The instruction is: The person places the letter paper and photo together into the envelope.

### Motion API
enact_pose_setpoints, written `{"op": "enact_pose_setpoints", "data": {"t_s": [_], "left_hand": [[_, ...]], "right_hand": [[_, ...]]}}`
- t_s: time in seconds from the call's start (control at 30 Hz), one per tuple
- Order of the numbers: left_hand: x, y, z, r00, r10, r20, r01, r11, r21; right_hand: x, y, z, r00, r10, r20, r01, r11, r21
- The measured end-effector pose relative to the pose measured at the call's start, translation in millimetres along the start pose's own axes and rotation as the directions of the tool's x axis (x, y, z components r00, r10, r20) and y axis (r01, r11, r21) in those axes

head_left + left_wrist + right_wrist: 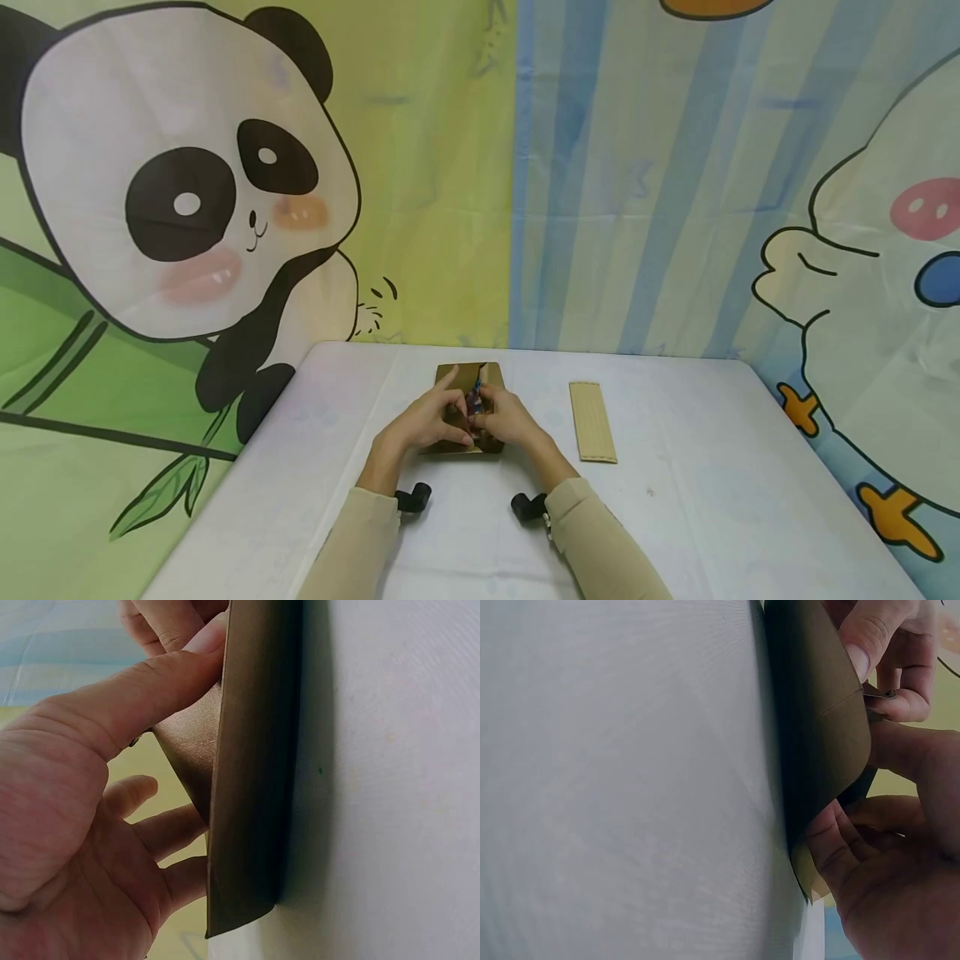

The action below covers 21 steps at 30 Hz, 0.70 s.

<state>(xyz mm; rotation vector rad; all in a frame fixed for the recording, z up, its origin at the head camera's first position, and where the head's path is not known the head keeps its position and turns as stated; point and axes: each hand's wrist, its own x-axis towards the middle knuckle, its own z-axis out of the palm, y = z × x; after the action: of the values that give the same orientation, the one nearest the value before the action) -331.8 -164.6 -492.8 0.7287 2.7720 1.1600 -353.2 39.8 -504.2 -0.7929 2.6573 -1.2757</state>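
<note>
Brown box (471, 372) lies left of the pale strip (592, 422). Left hand (423, 419) and right hand (514, 418) bend over it; I can't tell if they grip. Probably fixing its middle; next needs gentle poking.

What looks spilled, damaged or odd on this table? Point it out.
A small, faint mark stands out on the white tabletop, right of the right sleeve and nearer than the tan strip; it breaks the pale surface. Stain or crumb, I cannot tell.
</note>
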Motion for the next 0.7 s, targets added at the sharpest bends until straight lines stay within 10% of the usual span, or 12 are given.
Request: {"op": "enact_pose_setpoints", "data": {"t_s": [0.7], "left_hand": [[-0.8, 1.2, 1.3, 1.0, -0.031, -0.005, 0.031, 0.999, 0.015]], "right_hand": [[-10.1, 3.0, -8.2, 0.998, 0.046, -0.031, -0.044, 0.997, 0.061]]}}
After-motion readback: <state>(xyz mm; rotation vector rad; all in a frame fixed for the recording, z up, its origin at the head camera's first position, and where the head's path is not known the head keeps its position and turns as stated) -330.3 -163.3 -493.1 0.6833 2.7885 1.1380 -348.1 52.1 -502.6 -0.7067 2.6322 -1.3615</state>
